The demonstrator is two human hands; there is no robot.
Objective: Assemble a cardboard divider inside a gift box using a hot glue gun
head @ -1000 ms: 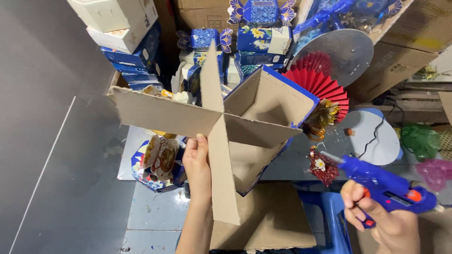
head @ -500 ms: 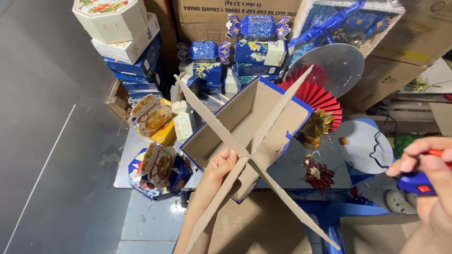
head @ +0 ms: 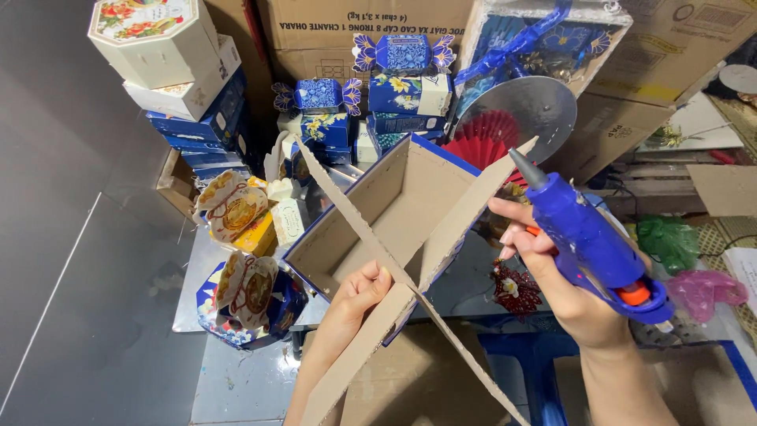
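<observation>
My left hand (head: 356, 295) grips a crossed cardboard divider (head: 410, 276) near where its two strips meet, holding it up over an open blue box (head: 394, 205) with a bare cardboard inside. My right hand (head: 552, 276) holds a blue glue gun (head: 587, 237) with an orange trigger. Its grey nozzle points up and left, close to the upper right strip of the divider. My right fingertips touch that strip's edge.
Blue floral gift boxes (head: 402, 91) and candy-shaped boxes are stacked behind, against brown cartons (head: 355, 31). A white octagonal box (head: 154, 35) tops a stack at the left. A red paper fan (head: 489, 130), a silver disc (head: 528, 106) and wrapped cakes (head: 236, 213) lie about.
The divider has tilted into an X shape over the box. My right hand has brought the glue gun up and leftwards from the lower right, next to the divider.
</observation>
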